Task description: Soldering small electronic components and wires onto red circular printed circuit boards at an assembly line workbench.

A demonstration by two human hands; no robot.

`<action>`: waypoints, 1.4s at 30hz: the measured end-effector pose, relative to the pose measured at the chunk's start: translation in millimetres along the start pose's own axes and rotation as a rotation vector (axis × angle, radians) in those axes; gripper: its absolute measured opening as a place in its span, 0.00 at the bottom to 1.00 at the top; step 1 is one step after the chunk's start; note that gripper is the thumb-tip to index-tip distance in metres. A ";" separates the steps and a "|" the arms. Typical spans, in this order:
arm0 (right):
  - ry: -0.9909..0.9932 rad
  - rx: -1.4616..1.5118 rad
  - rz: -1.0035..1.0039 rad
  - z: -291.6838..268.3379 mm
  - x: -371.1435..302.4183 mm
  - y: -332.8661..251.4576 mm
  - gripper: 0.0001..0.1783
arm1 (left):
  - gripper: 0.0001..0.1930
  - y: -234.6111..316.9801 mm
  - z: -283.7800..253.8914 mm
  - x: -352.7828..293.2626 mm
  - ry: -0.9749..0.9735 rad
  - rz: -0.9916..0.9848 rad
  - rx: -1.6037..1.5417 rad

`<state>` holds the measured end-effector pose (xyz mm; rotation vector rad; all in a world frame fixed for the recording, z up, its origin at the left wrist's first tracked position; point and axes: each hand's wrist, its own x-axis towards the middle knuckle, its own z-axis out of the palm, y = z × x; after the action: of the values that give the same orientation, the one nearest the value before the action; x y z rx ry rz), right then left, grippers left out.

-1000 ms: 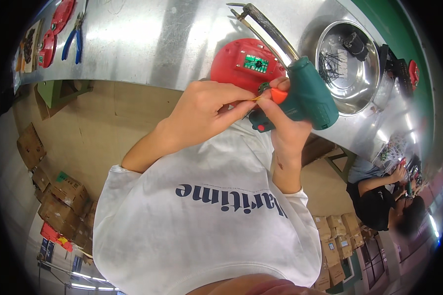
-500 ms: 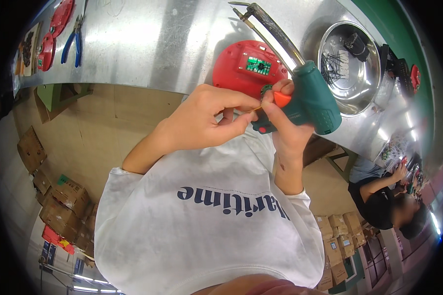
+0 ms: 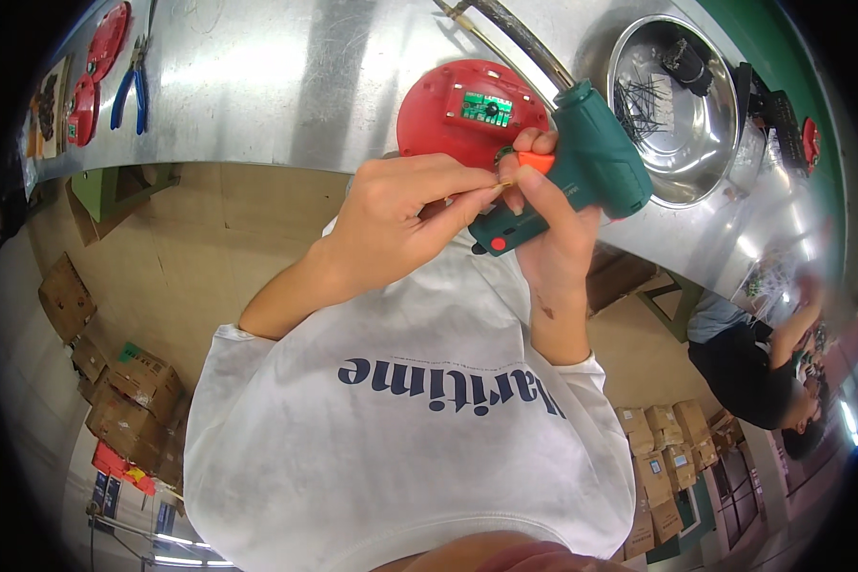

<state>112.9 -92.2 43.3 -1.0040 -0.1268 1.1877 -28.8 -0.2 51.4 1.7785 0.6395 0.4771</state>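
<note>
Our left hand (image 3: 396, 214) has thumb and forefinger pinched together on a thin yellow wire (image 3: 504, 184). Our right hand (image 3: 555, 229) is curled around the handle of a dark green soldering gun (image 3: 602, 157), and its thumb reaches the same spot, close to the left fingertips. A bright orange trigger (image 3: 536, 161) shows by the right fingers. Just beside them we see a small green round part (image 3: 505, 153); we cannot tell whether it is gripped.

Beyond our hands, a round red housing (image 3: 429, 119) lies near the close edge of the metal desk (image 3: 248, 76), with a green circuit board (image 3: 487, 109) set in it. The gun's long barrel (image 3: 521, 43) slants up and left past the housing.

To the right we have a shiny steel bowl (image 3: 701, 162) holding thin black pieces (image 3: 641, 105) and a black bundle (image 3: 686, 67). Far left lie blue-handled pliers (image 3: 130, 95), with red parts (image 3: 111, 40) beside them. Off right, another person (image 3: 744, 372) sits at work.
</note>
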 end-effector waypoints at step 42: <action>0.123 -0.737 -0.128 -63.6 -62.5 -31.8 0.14 | 0.04 -20.9 22.8 19.1 0.427 -0.020 0.100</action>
<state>145.2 -180.7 53.8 -1.6792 -0.5509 0.9660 -4.0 -0.3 24.8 1.7743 0.9905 0.8348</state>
